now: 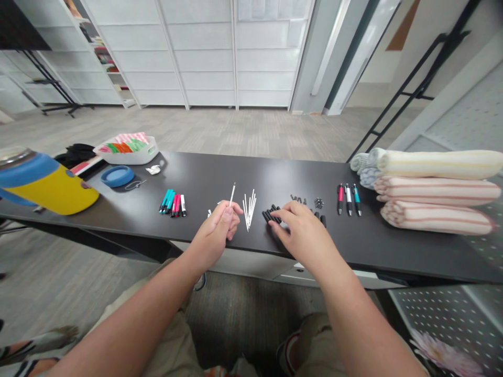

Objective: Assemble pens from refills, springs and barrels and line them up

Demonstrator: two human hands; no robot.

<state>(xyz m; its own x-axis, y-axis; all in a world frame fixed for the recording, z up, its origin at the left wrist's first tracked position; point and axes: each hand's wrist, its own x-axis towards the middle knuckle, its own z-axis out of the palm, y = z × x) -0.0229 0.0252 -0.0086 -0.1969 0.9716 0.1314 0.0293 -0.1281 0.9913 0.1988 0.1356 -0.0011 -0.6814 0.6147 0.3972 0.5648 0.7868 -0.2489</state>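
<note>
"Fingers [232, 226] of the left hand [214, 230]: how do they stand?"

"Pinched together, thumb pressed to the curled fingertips, clamped on a slender, straight white stick [232, 193]. It points up at a slight tilt, near the front edge of the table [204, 173]."

"What about the right hand [306, 230]?"

"It arches low over a row of short black tubes [270, 215], smooth and cylindrical, also toward the front edge. Thumb and forefinger reach them, but I can't tell whether they close on one."

"Between the hands?"

"A loose fan of thin white sticks [249, 210], bunched at the front, splayed toward the back edge. Just beyond the right hand lie small dark pieces [319, 203], too tiny to make out."

"And toward the table's ends?"

"On the right, three slim pens [348, 199] with black grips, red, white and teal, then a soft stack of rolled, striped cloths [436, 188] at the right end. On the left, glossy little barrels [172, 203] in teal, pinkish red and white. Farther left, a blue plastic ring [117, 176], a white tray [149, 153] by the back edge, and a rounded yellow-and-blue canister [51, 183] at the left end."
</note>
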